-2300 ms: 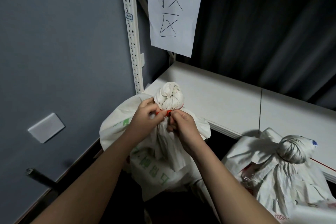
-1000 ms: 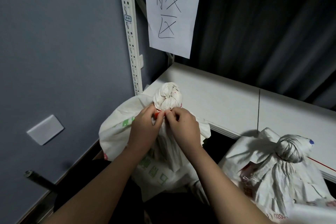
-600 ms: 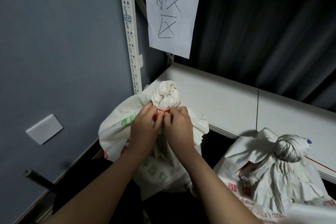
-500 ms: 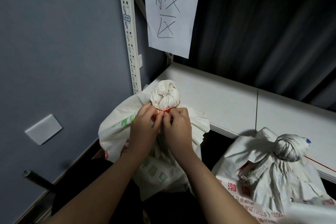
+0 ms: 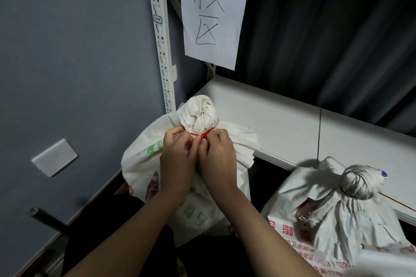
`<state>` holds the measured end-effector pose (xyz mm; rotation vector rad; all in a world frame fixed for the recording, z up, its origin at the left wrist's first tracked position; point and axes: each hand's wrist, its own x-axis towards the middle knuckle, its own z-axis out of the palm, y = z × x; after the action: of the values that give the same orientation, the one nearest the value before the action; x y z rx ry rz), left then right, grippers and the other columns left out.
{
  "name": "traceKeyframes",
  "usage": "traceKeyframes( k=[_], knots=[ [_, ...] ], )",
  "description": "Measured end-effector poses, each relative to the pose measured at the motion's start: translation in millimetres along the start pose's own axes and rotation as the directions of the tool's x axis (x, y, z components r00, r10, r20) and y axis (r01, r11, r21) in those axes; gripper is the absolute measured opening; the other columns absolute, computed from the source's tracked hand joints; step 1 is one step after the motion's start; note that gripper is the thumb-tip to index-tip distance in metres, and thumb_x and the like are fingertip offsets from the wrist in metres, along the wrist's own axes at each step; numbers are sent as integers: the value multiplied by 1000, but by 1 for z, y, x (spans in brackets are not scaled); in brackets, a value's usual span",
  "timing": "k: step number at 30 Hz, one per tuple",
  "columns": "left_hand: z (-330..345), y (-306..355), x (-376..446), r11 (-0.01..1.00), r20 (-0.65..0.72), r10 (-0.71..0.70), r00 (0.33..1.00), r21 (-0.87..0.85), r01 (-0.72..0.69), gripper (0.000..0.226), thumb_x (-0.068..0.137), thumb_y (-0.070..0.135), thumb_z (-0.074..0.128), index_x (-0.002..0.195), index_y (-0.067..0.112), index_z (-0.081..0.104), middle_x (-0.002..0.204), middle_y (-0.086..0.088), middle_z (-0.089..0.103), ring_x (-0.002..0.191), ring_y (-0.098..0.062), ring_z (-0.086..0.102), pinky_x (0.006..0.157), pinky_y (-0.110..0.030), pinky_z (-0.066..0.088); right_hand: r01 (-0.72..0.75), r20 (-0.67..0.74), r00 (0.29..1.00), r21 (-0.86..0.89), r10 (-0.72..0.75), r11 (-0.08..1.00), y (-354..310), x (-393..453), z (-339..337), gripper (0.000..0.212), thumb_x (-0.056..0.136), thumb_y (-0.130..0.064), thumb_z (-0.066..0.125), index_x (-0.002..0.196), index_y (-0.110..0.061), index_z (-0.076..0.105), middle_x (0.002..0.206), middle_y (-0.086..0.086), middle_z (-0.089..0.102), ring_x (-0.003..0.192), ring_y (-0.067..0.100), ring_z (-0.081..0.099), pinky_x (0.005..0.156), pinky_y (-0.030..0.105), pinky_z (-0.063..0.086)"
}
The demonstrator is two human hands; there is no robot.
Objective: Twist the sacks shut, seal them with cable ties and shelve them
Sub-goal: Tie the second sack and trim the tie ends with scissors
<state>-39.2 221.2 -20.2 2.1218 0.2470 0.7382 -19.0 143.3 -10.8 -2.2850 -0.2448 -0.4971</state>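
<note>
The white shelf (image 5: 281, 119) runs from twelve to three o'clock; against its front edge at centre stands the sack (image 5: 157, 164), twisted into a knob, with a second sack (image 5: 337, 220), apparently tied already, at four o'clock. Below the knob, the left hand (image 5: 177, 162) and right hand (image 5: 218, 159) each pinch the red cable tie (image 5: 202, 135) around the neck. Sealing is the step in hand, I judge; next comes cinching the tie tight, then shelving.
</note>
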Motion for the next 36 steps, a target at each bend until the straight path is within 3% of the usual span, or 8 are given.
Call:
traceKeyframes(
  k=[3, 6, 10, 16, 22, 25, 28, 36],
  knots=[
    [1, 0, 2, 999, 8, 29, 1000, 13, -30, 33, 90, 18, 61, 66, 27, 40, 96, 2, 54, 75, 3, 42, 68, -4, 30, 13, -20, 1000, 17, -13, 1000, 4, 0, -1, 31, 84, -24, 34, 75, -4, 56, 83, 10, 55, 73, 27, 53, 68, 28, 33],
    [0, -2, 5, 1000, -8, 18, 1000, 7, -18, 31, 91, 15, 59, 65, 17, 42, 71, 4, 49, 66, -4, 44, 61, -16, 32, 17, 2, 1000, 27, -17, 1000, 3, -2, 2, 34, 85, -26, 32, 77, -4, 56, 85, 11, 55, 75, 27, 52, 68, 28, 32],
    [2, -3, 7, 993, -4, -69, 998, -98, 68, 26, 94, 19, 55, 70, 20, 47, 67, 1, 55, 66, -18, 50, 64, -35, 41, 6, 34, 999, 54, -7, 999, 1, -3, 2, 25, 90, -20, 41, 79, -4, 57, 88, 11, 56, 79, 26, 52, 69, 27, 31],
    [-2, -3, 9, 988, -43, -99, 994, -126, 93, 31, 94, 21, 57, 65, 23, 44, 57, 7, 52, 54, -5, 46, 56, -25, 37, 18, 63, 998, 152, -28, 988, 1, -3, 0, 24, 87, -17, 45, 85, -2, 63, 94, 9, 62, 86, 21, 53, 76, 30, 38],
    [2, -7, 13, 991, -34, -86, 996, -109, 82, 29, 94, 21, 57, 67, 19, 47, 61, 2, 56, 59, -13, 51, 58, -27, 39, -43, 164, 986, 213, 8, 976, 2, 6, -10, 22, 88, -12, 51, 69, -4, 58, 85, 6, 58, 82, 19, 51, 74, 32, 39],
    [5, -10, 11, 997, -14, -37, 999, -64, 36, 23, 94, 22, 57, 75, 8, 55, 71, -4, 64, 67, -20, 59, 64, -34, 45, -213, 261, 951, 165, 166, 963, 2, 13, -18, 31, 86, -21, 53, 58, -14, 40, 70, 0, 50, 73, 21, 46, 65, 34, 32],
    [8, -12, 12, 999, -27, 40, 999, 8, -39, 20, 92, 18, 59, 76, 8, 55, 73, -4, 64, 68, -21, 58, 64, -35, 44, -376, 379, 874, 130, 305, 917, 1, 20, -20, 30, 85, -35, 49, 69, -10, 53, 68, 0, 63, 73, 22, 56, 69, 36, 43],
    [7, -13, 13, 998, 61, 68, 996, -1, -69, 15, 94, 16, 56, 82, 8, 57, 85, -4, 56, 74, -13, 49, 65, -24, 35, -298, 380, 906, 254, 188, 920, 15, 25, -20, 34, 92, -25, 54, 61, -12, 59, 66, 6, 63, 64, 13, 49, 66, 35, 40]
  ],
)
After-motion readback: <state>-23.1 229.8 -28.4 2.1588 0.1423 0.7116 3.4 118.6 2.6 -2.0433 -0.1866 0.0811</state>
